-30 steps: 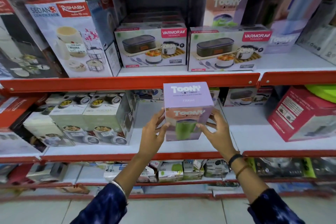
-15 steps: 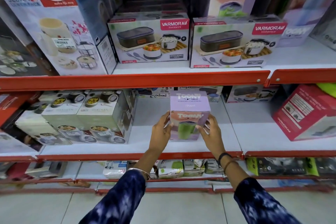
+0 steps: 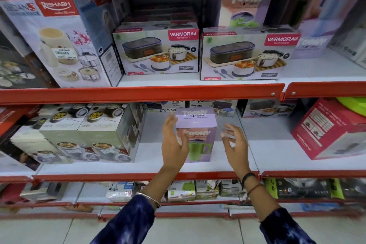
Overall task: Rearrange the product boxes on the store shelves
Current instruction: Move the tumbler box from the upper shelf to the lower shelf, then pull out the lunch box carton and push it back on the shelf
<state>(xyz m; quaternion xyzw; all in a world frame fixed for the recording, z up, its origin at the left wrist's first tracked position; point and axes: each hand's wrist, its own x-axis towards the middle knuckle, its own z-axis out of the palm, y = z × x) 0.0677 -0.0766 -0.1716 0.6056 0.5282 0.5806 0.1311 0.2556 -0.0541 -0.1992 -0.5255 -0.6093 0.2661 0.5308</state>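
The lilac Toony tumbler box (image 3: 196, 134) stands upright on the white middle shelf (image 3: 277, 144), in the gap between the green lunch-box cartons (image 3: 95, 134) and the red Varmora box (image 3: 328, 130). My left hand (image 3: 174, 144) is open, fingers spread, in front of its left edge. My right hand (image 3: 235, 140) is open too, just clear of its right side, holding nothing.
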